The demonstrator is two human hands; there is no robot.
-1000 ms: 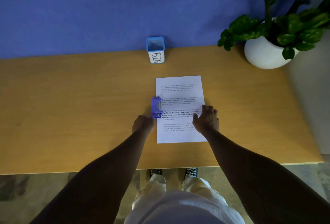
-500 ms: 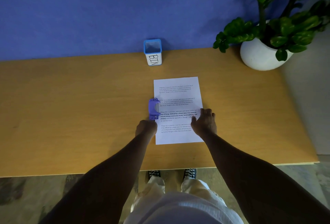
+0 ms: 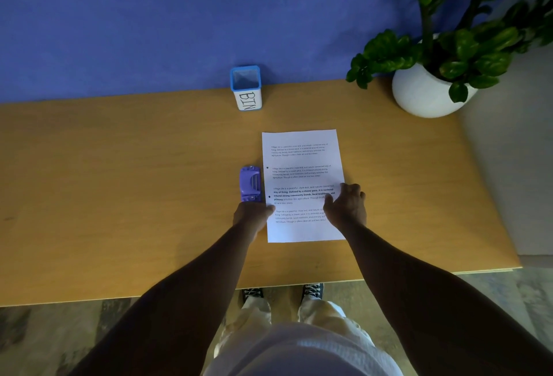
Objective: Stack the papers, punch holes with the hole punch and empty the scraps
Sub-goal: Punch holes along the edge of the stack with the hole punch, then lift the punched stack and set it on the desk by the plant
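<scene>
Two holes show on the paper stack [image 3: 302, 166] mid-frame. My right hand [image 3: 345, 209] lies flat on it; my left hand [image 3: 253, 215], grip unclear, touches the purple hole punch [image 3: 250, 184]. Tipping the punch short of the bin [image 3: 246, 86] at upper centre would scatter scraps.
</scene>
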